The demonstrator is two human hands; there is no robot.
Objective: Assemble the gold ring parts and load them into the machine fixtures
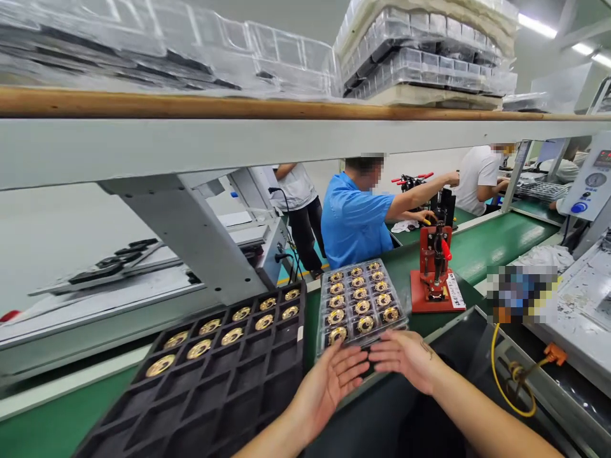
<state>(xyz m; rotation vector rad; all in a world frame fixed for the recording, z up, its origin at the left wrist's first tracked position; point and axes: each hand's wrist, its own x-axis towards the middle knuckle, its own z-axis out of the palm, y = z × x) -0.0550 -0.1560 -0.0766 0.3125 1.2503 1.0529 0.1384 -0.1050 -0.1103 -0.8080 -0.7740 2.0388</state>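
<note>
Both of my hands are at the near edge of a clear plastic tray (pixel 317 318) with several round gold parts in its pockets. My left hand (pixel 329 385) has its fingers spread, palm turned inward, below the tray's near left corner. Facing it, my right hand (pixel 405 357) has its fingers stretched out by the near right corner. Neither hand holds anything; whether the fingertips touch the tray is unclear. To the left lies a black compartment tray (pixel 238 394), its far compartments holding several gold rings (pixel 232 336) and its nearer ones bare.
Behind the clear tray's right side stands a red hand press (pixel 435 292). A shelf edge (pixel 286 137) crosses above, bearing stacked plastic trays (pixel 429 67). A person in blue (pixel 356 216) works across the bench. At right are a yellow cable (pixel 496 375) and a metal machine (pixel 580 305).
</note>
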